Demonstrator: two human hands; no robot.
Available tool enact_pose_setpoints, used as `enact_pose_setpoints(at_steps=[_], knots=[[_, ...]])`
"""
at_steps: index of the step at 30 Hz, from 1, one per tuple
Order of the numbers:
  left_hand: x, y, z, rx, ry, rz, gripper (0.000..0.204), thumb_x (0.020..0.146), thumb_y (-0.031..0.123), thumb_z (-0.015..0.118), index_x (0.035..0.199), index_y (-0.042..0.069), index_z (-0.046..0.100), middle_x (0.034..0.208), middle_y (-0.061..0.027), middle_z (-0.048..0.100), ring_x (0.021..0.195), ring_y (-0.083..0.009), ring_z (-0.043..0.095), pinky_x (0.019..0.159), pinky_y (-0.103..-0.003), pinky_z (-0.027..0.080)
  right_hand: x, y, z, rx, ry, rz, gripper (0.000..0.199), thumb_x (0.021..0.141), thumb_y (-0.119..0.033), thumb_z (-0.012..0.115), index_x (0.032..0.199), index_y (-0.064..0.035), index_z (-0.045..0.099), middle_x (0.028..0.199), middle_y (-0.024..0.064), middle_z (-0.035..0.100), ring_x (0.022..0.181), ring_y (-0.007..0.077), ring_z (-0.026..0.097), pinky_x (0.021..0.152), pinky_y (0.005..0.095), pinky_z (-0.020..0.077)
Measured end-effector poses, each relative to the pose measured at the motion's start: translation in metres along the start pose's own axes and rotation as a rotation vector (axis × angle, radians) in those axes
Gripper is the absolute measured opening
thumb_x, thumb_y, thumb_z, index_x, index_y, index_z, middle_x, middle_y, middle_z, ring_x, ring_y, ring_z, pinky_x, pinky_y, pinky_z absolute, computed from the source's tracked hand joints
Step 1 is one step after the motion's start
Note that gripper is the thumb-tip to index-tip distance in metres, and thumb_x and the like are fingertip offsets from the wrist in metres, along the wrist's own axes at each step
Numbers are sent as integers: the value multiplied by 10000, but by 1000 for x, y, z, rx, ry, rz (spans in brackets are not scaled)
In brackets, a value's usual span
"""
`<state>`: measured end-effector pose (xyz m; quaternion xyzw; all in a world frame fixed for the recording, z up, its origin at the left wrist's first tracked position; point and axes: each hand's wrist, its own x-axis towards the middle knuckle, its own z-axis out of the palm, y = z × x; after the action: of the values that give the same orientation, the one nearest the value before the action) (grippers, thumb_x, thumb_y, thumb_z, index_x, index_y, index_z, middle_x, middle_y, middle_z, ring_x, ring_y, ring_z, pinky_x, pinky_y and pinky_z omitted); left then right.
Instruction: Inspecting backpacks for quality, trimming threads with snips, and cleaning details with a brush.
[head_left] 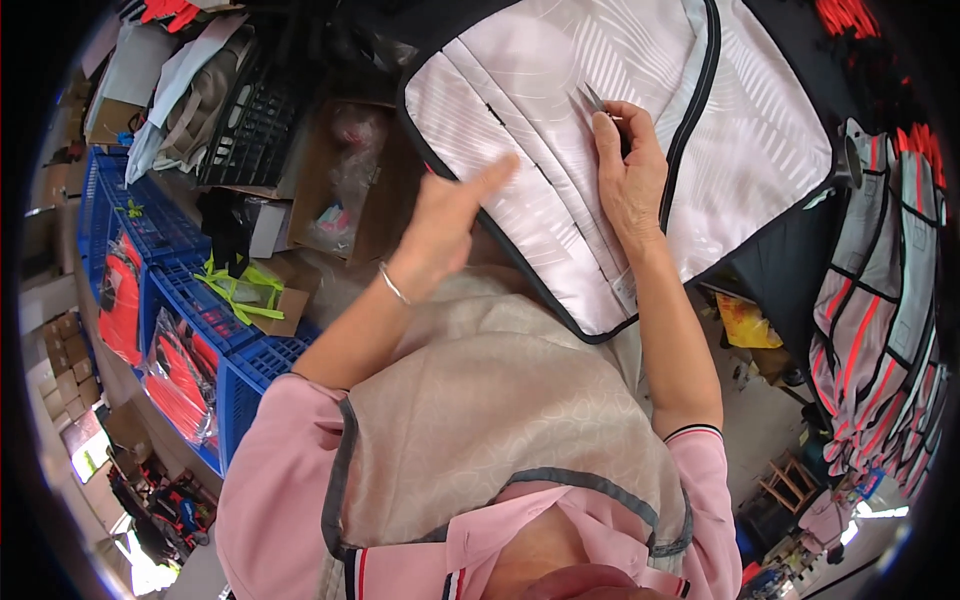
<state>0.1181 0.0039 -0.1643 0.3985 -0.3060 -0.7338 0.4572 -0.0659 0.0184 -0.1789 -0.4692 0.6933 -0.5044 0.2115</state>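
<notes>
A pale pink, faintly patterned fabric panel point(540, 75) with black bound edges lies before me, a long seam strip running down it. My right hand point(635, 180) rests over the panel, closed around small scissors point(594, 98); their metal blades point away from me and to the left, slightly apart. At the panel's left edge is my left hand point(440, 230), wearing a bracelet. One blurred digit of it stretches across the fabric; the other fingers are curled or hidden, so its grip cannot be made out. A small white label point(624, 290) sits near the panel's lower corner.
To the left are an open cardboard box point(315, 185) with clear plastic, a black crate point(255, 135) and blue crates point(180, 275) holding bagged red items. Striped grey, black and red fabric pieces point(870, 300) hang at the right. A beige apron point(500, 390) covers my front.
</notes>
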Motion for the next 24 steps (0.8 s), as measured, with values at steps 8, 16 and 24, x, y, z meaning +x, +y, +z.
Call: enact_pose_setpoints(at_steps=[8,16,24], knots=[[4,-15,3,-92,-82,-84,577,846,196,766,1318,-5,502,1269,-100,579,1158,-212,550,997,-362,448,-4,-7,-16,121,0,-7,238,913,-198,669,1020,10,622,826,102,668,707,178,604,722,269,496],[-1,-13,16,-232,-59,-45,484,871,221,742,1269,22,551,1185,-83,623,1062,-190,601,900,-350,507,-47,-54,-33,-509,8,-569,271,742,-212,792,932,-66,667,737,20,601,635,198,571,548,318,451],[0,-18,16,-232,-53,-39,471,864,229,752,1250,33,566,1164,-69,623,1045,-170,594,903,-335,497,-39,-56,-27,-661,53,-707,265,740,-224,782,924,-73,664,721,7,579,635,178,548,538,302,431]])
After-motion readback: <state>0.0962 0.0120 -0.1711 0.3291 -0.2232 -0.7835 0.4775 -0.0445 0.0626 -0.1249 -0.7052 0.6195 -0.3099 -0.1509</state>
